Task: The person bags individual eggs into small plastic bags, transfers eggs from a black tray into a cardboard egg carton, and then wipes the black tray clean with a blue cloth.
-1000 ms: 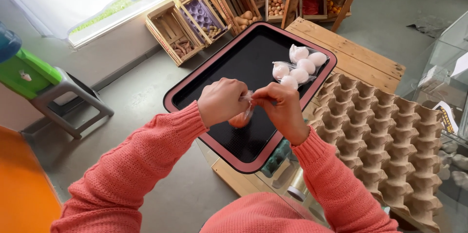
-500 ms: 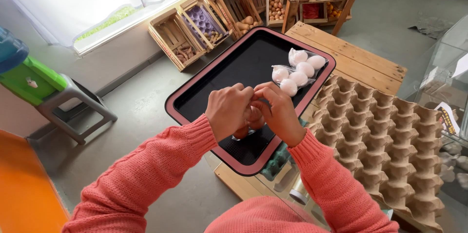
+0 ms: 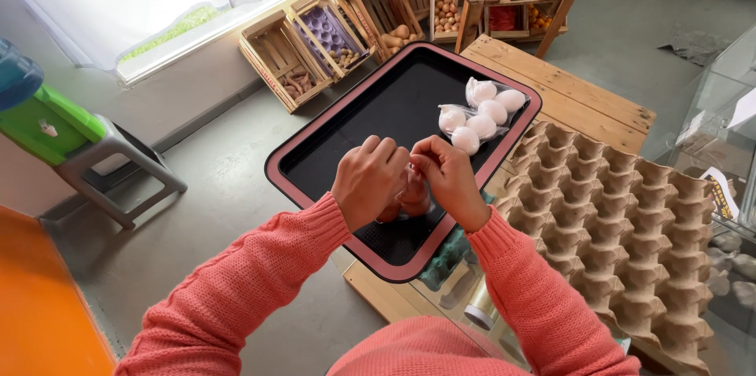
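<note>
Working over the near end of a black tray with a pink rim, the head view shows the left hand and the right hand brought together, knuckles up and fingertips meeting above a small clear bag of brown eggs. Both hands are curled shut, and the fingertips seem pinched on the neck of that bag just above the eggs; the thin plastic between the fingers is hard to make out, so whether it is being twisted, knotted or only gathered cannot be told. The step in hand, as I judge it, is closing off the bag at its top. The eggs themselves hang or rest directly beneath the two hands, partly hidden by them, low over the tray's textured floor and close to its near rim. The next move would call for a light pull on the plastic only, keeping the pinch above the shells and the bag's weight on the tray, since squeezing lower could crack an egg. Farther up the same tray, well apart from the hands, lies a closed clear bag of white eggs. To the right, beside the tray, sits a stack of empty cardboard egg trays on a wooden table, and wooden crates of produce stand by the wall.
</note>
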